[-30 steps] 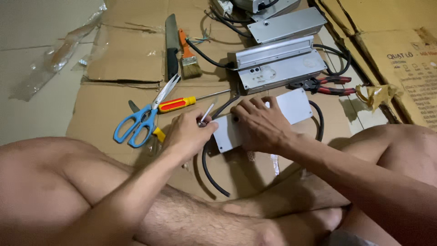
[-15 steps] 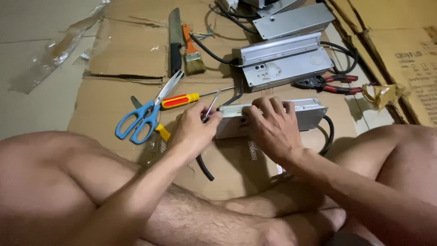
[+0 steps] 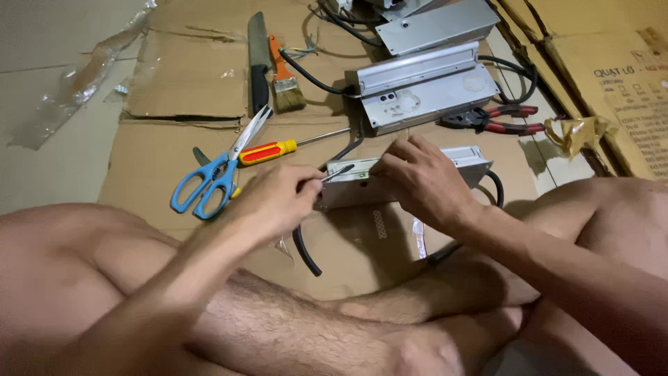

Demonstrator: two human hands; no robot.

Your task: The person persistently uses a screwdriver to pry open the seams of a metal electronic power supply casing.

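Right, here is how I read it from my end.

Left hand: my left hand (image 3: 275,202) sits just left of centre, fingers (image 3: 305,189) pinched shut on a thin metal tool (image 3: 339,172) whose tip rests at the left end of the box.

Right hand: my right hand (image 3: 417,182) lies over the top of the small silver metal box (image 3: 403,182) at centre frame, fingers curled down on it to steady it.

Box: tipped up on its long edge on the cardboard sheet (image 3: 174,150), which covers the floor; a thick black cable (image 3: 304,251) curls out below it toward my legs.

Slip risk: I judge the tool could skid off the smooth casing, since it is held by the fingertips only and my right fingers lie close to its tip.

Tip risk: the box stands on a narrow edge, so a sideways push may roll it flat or drag on the cable.

Nearby left: blue-handled scissors (image 3: 209,182) and a red-and-yellow screwdriver (image 3: 278,149) lie just beside my left wrist; a backward sweep of the arm could knock them.

Upper frame: a knife (image 3: 258,66) and a paintbrush (image 3: 282,80) sit side by side; a larger silver unit (image 3: 424,94) and red-handled pliers (image 3: 497,120) lie behind the box, well clear.

In the way: my crossed legs crowd the lower frame.
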